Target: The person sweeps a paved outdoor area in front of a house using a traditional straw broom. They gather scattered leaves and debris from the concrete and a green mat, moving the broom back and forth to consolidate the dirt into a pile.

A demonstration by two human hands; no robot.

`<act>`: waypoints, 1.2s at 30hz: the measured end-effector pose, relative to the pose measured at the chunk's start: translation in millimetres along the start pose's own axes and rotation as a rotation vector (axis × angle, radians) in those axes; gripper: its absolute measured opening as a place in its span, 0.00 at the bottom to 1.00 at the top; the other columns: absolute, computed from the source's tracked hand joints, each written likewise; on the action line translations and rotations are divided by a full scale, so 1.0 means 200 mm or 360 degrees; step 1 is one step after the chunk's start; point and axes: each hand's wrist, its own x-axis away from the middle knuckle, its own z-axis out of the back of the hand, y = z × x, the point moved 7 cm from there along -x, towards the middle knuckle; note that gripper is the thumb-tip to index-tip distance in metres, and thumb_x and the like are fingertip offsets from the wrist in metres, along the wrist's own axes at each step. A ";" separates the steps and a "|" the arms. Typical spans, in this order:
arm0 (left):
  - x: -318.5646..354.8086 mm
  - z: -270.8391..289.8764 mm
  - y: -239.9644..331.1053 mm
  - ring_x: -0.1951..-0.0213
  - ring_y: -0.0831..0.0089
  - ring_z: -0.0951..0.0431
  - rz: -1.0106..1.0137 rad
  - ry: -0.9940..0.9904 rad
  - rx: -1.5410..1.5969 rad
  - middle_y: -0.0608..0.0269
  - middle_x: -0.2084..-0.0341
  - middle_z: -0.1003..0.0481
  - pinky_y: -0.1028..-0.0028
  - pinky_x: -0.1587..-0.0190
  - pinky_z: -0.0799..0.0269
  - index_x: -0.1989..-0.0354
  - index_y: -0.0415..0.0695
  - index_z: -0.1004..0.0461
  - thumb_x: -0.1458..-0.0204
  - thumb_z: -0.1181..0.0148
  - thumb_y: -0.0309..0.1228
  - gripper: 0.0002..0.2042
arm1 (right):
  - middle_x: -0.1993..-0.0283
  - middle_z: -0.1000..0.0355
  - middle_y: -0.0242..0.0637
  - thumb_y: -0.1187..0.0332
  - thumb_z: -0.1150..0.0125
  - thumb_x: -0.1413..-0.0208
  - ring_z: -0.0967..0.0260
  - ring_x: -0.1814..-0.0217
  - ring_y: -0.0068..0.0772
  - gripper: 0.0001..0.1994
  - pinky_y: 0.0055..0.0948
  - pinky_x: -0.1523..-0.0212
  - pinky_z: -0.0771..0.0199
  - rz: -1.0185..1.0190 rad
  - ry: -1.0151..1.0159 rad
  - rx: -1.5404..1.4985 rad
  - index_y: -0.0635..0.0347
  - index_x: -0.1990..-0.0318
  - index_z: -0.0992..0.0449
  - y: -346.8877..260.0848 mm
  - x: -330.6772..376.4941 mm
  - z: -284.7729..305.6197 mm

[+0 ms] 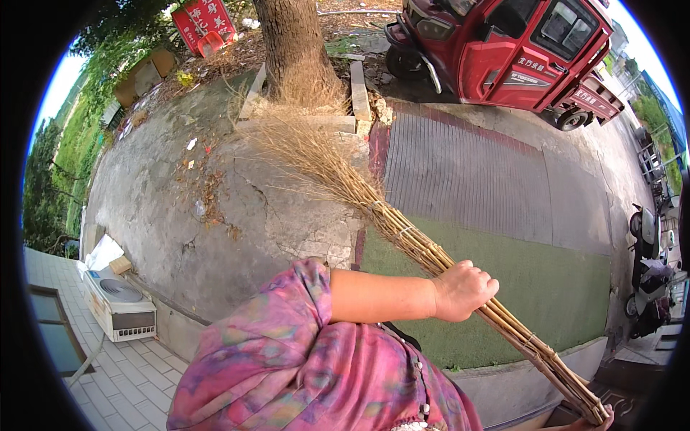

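Note:
A long twig broom (424, 248), made of bound thin canes, slants across the view from the lower right up to its bushy bristles near the tree. My left hand (463, 291) is wrapped round the middle of the cane handle, its forearm reaching across from the left. At the handle's butt end, in the lower right corner, my right hand (606, 420) grips the canes, only partly in view. The bristles spread over the concrete (237, 172) just in front of the tree's border and look slightly blurred. A strip of dry leaves and litter (208, 190) lies left of them.
A tree trunk (296, 47) stands within a low stone border (305, 123). A red three-wheeled vehicle (496, 61) is parked behind ridged grey matting (460, 169) and green matting (496, 287). An air-conditioner unit (121, 305) sits at left; scooters (643, 273) stand at far right.

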 end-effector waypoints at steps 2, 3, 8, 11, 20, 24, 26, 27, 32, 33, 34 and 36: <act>-0.07 -0.05 -0.11 0.68 0.56 0.26 0.0090 -0.0047 0.0114 0.57 0.76 0.29 0.61 0.65 0.33 0.72 0.42 0.36 0.61 0.46 0.23 0.07 | 0.77 0.29 0.37 0.57 0.41 0.43 0.31 0.78 0.38 0.15 0.35 0.77 0.31 0.0247 -0.0016 0.0010 0.60 0.72 0.30 -0.37 -0.15 -0.01; -0.08 -0.10 -0.23 0.66 0.54 0.26 0.0174 -0.0106 0.0171 0.55 0.75 0.29 0.60 0.64 0.32 0.71 0.42 0.36 0.59 0.47 0.23 0.06 | 0.77 0.29 0.37 0.57 0.42 0.42 0.31 0.78 0.38 0.15 0.35 0.77 0.31 0.0343 -0.0039 0.0010 0.59 0.73 0.30 -0.50 -0.17 -0.04; 0.25 -0.35 -0.90 0.58 0.49 0.26 0.0543 -0.0506 0.0440 0.51 0.66 0.27 0.58 0.57 0.31 0.65 0.43 0.33 0.52 0.49 0.23 0.06 | 0.76 0.28 0.39 0.66 0.43 0.42 0.31 0.77 0.41 0.09 0.33 0.77 0.30 0.0228 -0.0302 0.0195 0.59 0.73 0.28 -0.87 0.24 -0.46; 0.79 -0.31 -1.31 0.56 0.47 0.25 0.0848 -0.0688 0.0281 0.48 0.63 0.25 0.56 0.57 0.30 0.63 0.44 0.30 0.53 0.48 0.23 0.08 | 0.75 0.38 0.32 0.64 0.57 0.43 0.42 0.71 0.25 0.14 0.25 0.66 0.40 -0.1114 -0.0711 -0.0689 0.62 0.76 0.33 -0.88 0.82 -0.88; 1.92 1.08 -2.02 0.60 0.51 0.24 0.1385 -0.0468 -0.0470 0.50 0.69 0.24 0.58 0.58 0.29 0.67 0.42 0.30 0.59 0.45 0.21 0.09 | 0.71 0.34 0.31 0.64 0.53 0.41 0.35 0.73 0.25 0.11 0.26 0.75 0.29 -0.1896 -0.1472 -0.1470 0.61 0.70 0.30 -2.17 1.63 -1.66; 1.94 1.67 -1.88 0.62 0.50 0.26 0.1264 -0.0019 -0.0548 0.51 0.71 0.26 0.57 0.60 0.32 0.70 0.41 0.32 0.62 0.47 0.19 0.08 | 0.69 0.33 0.33 0.65 0.55 0.39 0.35 0.68 0.24 0.12 0.25 0.69 0.32 -0.1577 -0.1410 -0.1904 0.63 0.68 0.29 -2.55 1.12 -1.80; 1.84 1.87 -1.77 0.65 0.51 0.26 0.1080 0.0237 -0.0529 0.53 0.74 0.27 0.58 0.61 0.34 0.71 0.41 0.34 0.63 0.47 0.20 0.09 | 0.68 0.33 0.35 0.65 0.54 0.39 0.37 0.64 0.25 0.13 0.26 0.59 0.36 -0.1349 -0.1176 -0.1993 0.66 0.67 0.29 -2.56 0.78 -1.82; 1.77 1.93 -1.72 0.66 0.53 0.27 0.0960 0.0355 -0.0508 0.54 0.75 0.28 0.60 0.62 0.34 0.71 0.41 0.34 0.64 0.47 0.20 0.09 | 0.66 0.33 0.37 0.64 0.54 0.39 0.37 0.62 0.28 0.14 0.27 0.58 0.36 -0.1079 -0.1059 -0.1966 0.67 0.67 0.29 -2.62 0.55 -1.75; 1.38 2.10 -1.54 0.68 0.56 0.27 0.0573 0.0688 -0.0295 0.55 0.76 0.30 0.62 0.61 0.35 0.72 0.41 0.36 0.65 0.47 0.20 0.09 | 0.75 0.27 0.44 0.67 0.25 0.58 0.29 0.76 0.37 0.15 0.31 0.78 0.27 0.0355 0.0052 -0.1054 0.66 0.70 0.27 -2.73 -0.44 -1.21; 1.30 2.10 -1.54 0.68 0.57 0.27 0.0531 0.0683 -0.0260 0.55 0.76 0.30 0.62 0.61 0.35 0.72 0.41 0.36 0.64 0.46 0.20 0.09 | 0.76 0.28 0.44 0.67 0.23 0.62 0.29 0.76 0.37 0.17 0.32 0.77 0.27 0.0172 0.0163 -0.1142 0.66 0.70 0.27 -2.60 -0.49 -1.24; 1.22 2.08 -1.59 0.68 0.56 0.27 0.0510 0.0648 -0.0191 0.55 0.75 0.29 0.61 0.62 0.34 0.71 0.41 0.36 0.63 0.46 0.20 0.09 | 0.76 0.27 0.43 0.67 0.23 0.62 0.29 0.76 0.37 0.16 0.31 0.77 0.27 0.0021 0.0023 -0.1364 0.66 0.71 0.26 -2.77 -0.55 -1.24; 1.09 2.07 -1.74 0.67 0.55 0.26 0.0465 0.0600 -0.0058 0.54 0.74 0.28 0.59 0.62 0.34 0.71 0.41 0.35 0.62 0.46 0.20 0.08 | 0.73 0.27 0.41 0.63 0.29 0.55 0.28 0.74 0.39 0.14 0.34 0.74 0.26 0.0693 0.0099 -0.0767 0.64 0.71 0.26 -2.88 -0.55 -1.31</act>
